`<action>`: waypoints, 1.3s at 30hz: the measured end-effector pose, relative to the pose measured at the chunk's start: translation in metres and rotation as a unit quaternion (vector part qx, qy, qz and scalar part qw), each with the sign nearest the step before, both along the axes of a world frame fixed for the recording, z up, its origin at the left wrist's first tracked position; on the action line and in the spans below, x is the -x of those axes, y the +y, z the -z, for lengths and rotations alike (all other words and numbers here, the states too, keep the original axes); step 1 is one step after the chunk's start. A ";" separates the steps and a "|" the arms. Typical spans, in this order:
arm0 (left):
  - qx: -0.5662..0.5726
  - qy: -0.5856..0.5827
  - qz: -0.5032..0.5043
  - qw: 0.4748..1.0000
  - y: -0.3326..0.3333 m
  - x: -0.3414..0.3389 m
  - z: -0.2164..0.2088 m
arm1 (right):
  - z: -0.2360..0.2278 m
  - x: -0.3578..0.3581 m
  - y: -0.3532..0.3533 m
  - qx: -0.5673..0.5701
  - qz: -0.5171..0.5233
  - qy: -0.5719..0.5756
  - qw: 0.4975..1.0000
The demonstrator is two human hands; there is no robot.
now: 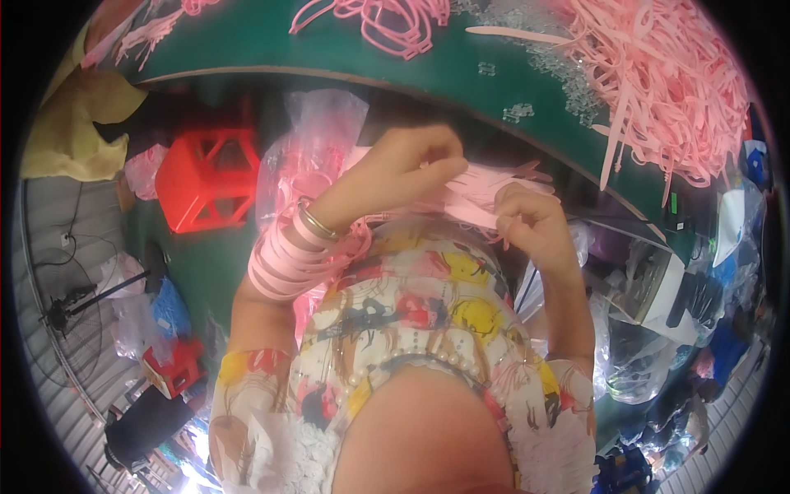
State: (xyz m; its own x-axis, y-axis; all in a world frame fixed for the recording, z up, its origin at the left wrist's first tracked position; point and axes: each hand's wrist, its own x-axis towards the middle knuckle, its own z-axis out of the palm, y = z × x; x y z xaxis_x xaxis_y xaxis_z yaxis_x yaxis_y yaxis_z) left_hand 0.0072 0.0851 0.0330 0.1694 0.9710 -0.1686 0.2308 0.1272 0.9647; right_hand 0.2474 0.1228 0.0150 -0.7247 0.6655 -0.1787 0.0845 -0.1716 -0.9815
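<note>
A bunch of flat, pale-pink, soft-looking strips [469, 189] is up in front of the person's waist, stretched between the two hands, just short of the table edge. The right hand [533, 222] has its fingers curled closely over the far end of the bunch, thumb pressed in, gripping it. The left hand [424, 156] is at the other end with its fingers bent in toward the thumb, nearly closed; I cannot tell whether strips are pinched between them. More strips of the same pink, a looped pink coil [284, 263], wrap around the left forearm below a shiny metal bangle [317, 221]. Behind that arm is a clear, crinkled plastic bag [329, 115] with pink stuff showing in it. The person wears a multicoloured printed blouse [411, 309] with yellow, red and grey figures. Beyond the hands, a curved-looking green tabletop [370, 82] bears a bundle of pink loops [403, 25], a scatter of small clear pieces [568, 74] and a big tangled pile of pink strips [671, 90]. To the left is a red plastic stool [197, 181]; to the right, a small black object [675, 222] carries a bright green patch, too small to read.
</note>
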 end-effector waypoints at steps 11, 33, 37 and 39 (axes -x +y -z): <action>-0.379 0.334 -0.094 0.858 0.099 -0.010 0.035 | 0.002 0.005 -0.004 -0.103 0.001 -0.003 0.995; 0.105 -0.221 0.009 0.969 -0.020 -0.013 0.005 | -0.020 0.023 -0.006 -0.265 -0.034 -0.021 0.963; 0.094 -0.207 0.010 0.974 -0.034 -0.012 0.001 | -0.024 0.025 -0.007 -0.281 -0.037 -0.053 0.958; 0.097 -0.188 -0.001 0.977 -0.039 -0.011 -0.002 | -0.025 0.025 -0.008 -0.274 -0.041 -0.061 0.959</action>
State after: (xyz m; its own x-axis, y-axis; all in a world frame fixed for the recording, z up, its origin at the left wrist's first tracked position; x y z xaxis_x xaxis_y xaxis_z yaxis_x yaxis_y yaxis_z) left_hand 0.0187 0.0460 0.0349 0.2529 0.9273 -0.2759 -0.1354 0.3163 0.9390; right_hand 0.2226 0.1145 0.0397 -0.7748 0.6251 0.0944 0.1953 0.3788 -0.9047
